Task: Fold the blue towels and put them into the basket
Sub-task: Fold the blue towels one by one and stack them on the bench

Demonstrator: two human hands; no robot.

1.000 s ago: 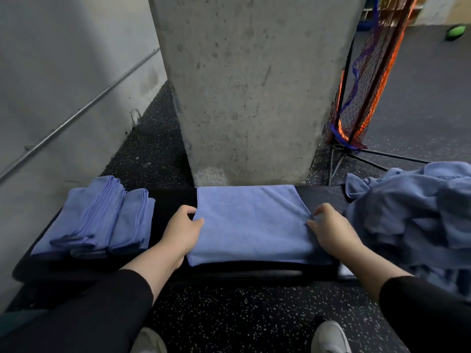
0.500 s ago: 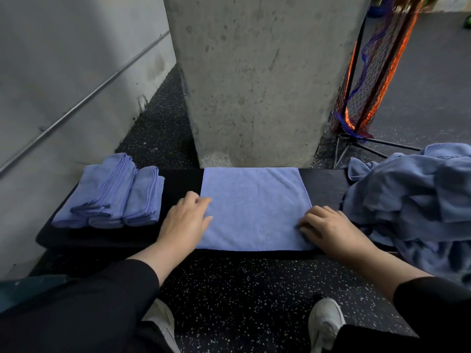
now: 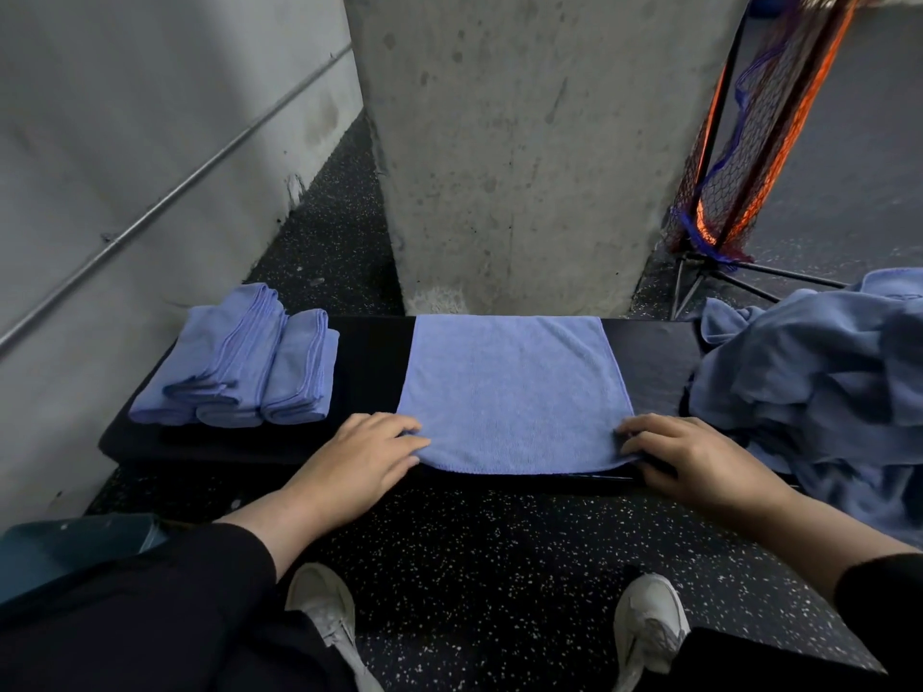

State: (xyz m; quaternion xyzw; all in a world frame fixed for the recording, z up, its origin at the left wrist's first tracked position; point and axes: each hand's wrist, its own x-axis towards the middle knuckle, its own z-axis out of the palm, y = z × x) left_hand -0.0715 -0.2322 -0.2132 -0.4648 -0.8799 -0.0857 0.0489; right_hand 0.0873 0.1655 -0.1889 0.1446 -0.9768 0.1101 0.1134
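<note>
A blue towel (image 3: 509,392) lies flat across the black bench (image 3: 369,362), folded into a rectangle. My left hand (image 3: 359,462) is at its near left corner, fingers over the corner and pinching it. My right hand (image 3: 689,457) holds the near right corner with curled fingers. The near edge bows slightly between the two hands. Folded blue towels (image 3: 239,362) lie side by side at the bench's left end. A heap of unfolded blue towels (image 3: 819,382) fills the right end.
A concrete pillar (image 3: 529,152) stands right behind the bench. A grey wall with a metal rail (image 3: 165,197) runs along the left. A net on a metal stand (image 3: 749,142) is at back right. A teal container edge (image 3: 75,546) shows at lower left.
Both hands have slid from the towel's side edges toward me, down to its near corners. The towel now lies smoother and squarer on the bench.
</note>
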